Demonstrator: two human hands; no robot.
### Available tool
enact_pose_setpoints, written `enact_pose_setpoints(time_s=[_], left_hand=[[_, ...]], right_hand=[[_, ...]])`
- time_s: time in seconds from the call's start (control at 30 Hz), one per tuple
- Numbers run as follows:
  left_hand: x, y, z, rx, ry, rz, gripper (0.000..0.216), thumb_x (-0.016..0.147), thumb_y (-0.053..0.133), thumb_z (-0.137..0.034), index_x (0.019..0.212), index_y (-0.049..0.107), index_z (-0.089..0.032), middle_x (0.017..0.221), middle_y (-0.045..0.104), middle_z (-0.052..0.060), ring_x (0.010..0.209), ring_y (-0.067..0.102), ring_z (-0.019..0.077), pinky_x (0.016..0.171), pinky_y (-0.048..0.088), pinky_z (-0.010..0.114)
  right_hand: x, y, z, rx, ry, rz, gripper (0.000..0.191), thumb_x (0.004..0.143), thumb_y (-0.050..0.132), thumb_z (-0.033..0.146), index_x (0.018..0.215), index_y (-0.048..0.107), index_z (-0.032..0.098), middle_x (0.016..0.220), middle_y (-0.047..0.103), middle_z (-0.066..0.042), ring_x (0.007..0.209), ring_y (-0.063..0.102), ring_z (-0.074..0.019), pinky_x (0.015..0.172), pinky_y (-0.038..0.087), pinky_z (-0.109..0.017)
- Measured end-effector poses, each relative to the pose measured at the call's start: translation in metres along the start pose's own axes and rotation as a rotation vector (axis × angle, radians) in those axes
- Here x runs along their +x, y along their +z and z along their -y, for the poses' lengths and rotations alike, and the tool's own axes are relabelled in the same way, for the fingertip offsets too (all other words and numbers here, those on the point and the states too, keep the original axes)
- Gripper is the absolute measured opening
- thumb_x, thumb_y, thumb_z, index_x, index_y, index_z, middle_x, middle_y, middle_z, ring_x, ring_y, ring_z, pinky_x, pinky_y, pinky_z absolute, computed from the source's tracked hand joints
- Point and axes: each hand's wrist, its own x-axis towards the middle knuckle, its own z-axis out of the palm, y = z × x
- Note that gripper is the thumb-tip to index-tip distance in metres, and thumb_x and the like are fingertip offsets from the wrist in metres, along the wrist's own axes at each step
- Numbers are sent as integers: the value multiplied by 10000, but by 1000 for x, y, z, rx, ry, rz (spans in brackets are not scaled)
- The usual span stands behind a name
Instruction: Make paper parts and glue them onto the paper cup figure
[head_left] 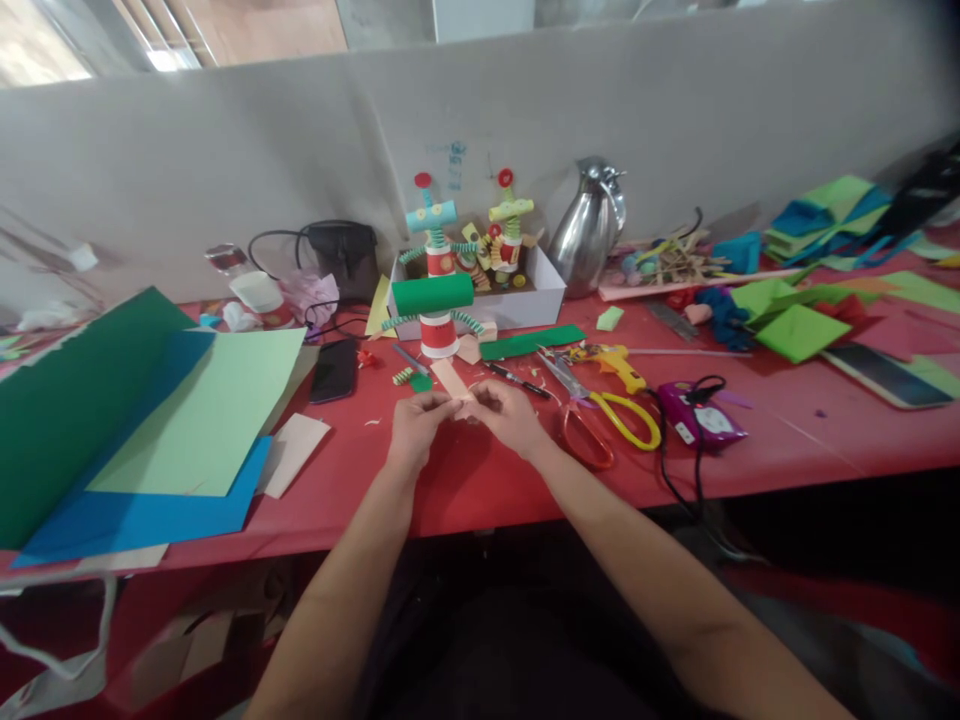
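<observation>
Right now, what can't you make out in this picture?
Head view:
- Strip: its near end is covered by the fingertips of the left hand and right hand.
- Box: contents partly hidden by the paper robot.
- Wall scribble: too small to read.
- Black thing: blurred, cut by the right edge.

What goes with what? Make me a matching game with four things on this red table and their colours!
Things:
1. jug
2. phone
3. paper strip
4. glue gun

Colours:
A. black
B. pale beige
C. silver
D. yellow

Right pairs: 1-C, 2-A, 3-B, 4-D.
</observation>
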Motion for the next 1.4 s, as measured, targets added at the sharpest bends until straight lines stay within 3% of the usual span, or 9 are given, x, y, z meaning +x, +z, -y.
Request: enact_pose_setpoints(time_s=[0.17, 0.3, 0.53, 0.77, 1.03, 1.2, 1.4], left_hand=[[0, 2, -1, -17, -6, 32, 259, 496, 882, -349, 576, 713, -170, 532, 642, 10, 518, 536, 123, 556, 434, 257], [-1, 3, -3, -69, -59, 42, 306, 519, 883, -387, 656, 741, -153, 604, 671, 23, 562, 559, 114, 596, 443, 243], [-4, 3, -10, -121, -144, 77, 298, 523, 884, -316, 747, 773, -154, 690, 725, 52, 622, 621, 145, 647, 486, 270], [-3, 1, -15, -114, -188, 35, 282, 450, 890, -260, 684, 768, -159, 667, 723, 57, 634, 635, 157, 645, 495, 280], [-2, -1, -11, -166, -214, 32, 306, 461, 880, -256, 731, 774, -158, 711, 733, 63, 678, 659, 170, 674, 514, 289], [-1, -3, -10, -193, -225, 102, 264, 508, 843, -230, 753, 776, -160, 743, 736, 54, 693, 656, 154, 674, 512, 264], [-1, -1, -9, -221, -209, 97, 185, 498, 811, -183, 672, 753, -159, 666, 696, 26, 646, 625, 137, 673, 513, 270]], right_hand=[[2, -2, 0, 86, 111, -3, 274, 667, 776, 413, 652, 585, 218, 642, 637, 14, 601, 618, -163, 625, 507, -322], [4, -1, 0, 204, 203, -50, 289, 603, 814, 394, 657, 607, 200, 673, 662, 9, 619, 625, -150, 643, 516, -309], [5, -3, 1, 312, 332, -72, 224, 614, 784, 328, 660, 610, 195, 665, 659, 22, 606, 632, -131, 645, 518, -281], [8, -7, 0, 341, 319, -33, 218, 618, 751, 261, 818, 677, 216, 772, 669, 27, 690, 625, -130, 682, 529, -285], [9, -8, -2, 369, 365, -47, 229, 566, 796, 229, 768, 688, 214, 680, 666, 27, 594, 617, -128, 619, 500, -278], [10, -8, -3, 390, 335, -21, 195, 560, 797, 237, 736, 718, 204, 727, 672, 10, 656, 626, -138, 682, 523, -310], [9, -7, -3, 354, 311, -8, 139, 567, 733, 214, 706, 739, 212, 718, 677, 2, 692, 610, -153, 671, 492, -305]])
